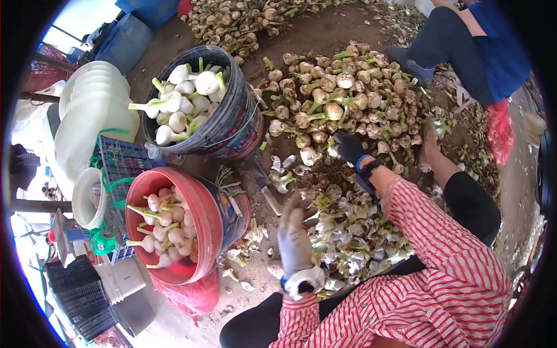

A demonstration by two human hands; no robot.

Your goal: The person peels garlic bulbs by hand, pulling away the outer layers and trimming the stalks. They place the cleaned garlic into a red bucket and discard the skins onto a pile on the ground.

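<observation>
Down on the dirt floor, the person's right hand, in a dark glove with a blue wrist band, reaches out to about one o'clock and rests at the near edge of a big heap of untrimmed onions; its fingers curl downward among the bulbs, and whether they grip one cannot be told. The left hand, in a pale grey glove, is raised near the middle of the view, fingers loosely spread and holding nothing that shows. Just beyond it, toward twelve o'clock, a knife with a pale wooden handle lies on the floor, apart from both hands. Between and below the hands, toward four o'clock, spreads a litter of onion peelings and cut green tops. At ten o'clock stands a black bucket filled with clean white onions, their green stubs sticking up. At eight o'clock a red bucket tilts toward the person, partly filled with smaller peeled onions. Left of the buckets sit a blue crate and a stack of white basins. At two o'clock another person in dark trousers and a blue top crouches beside the heap. The wearer's sleeves are red and white striped.
</observation>
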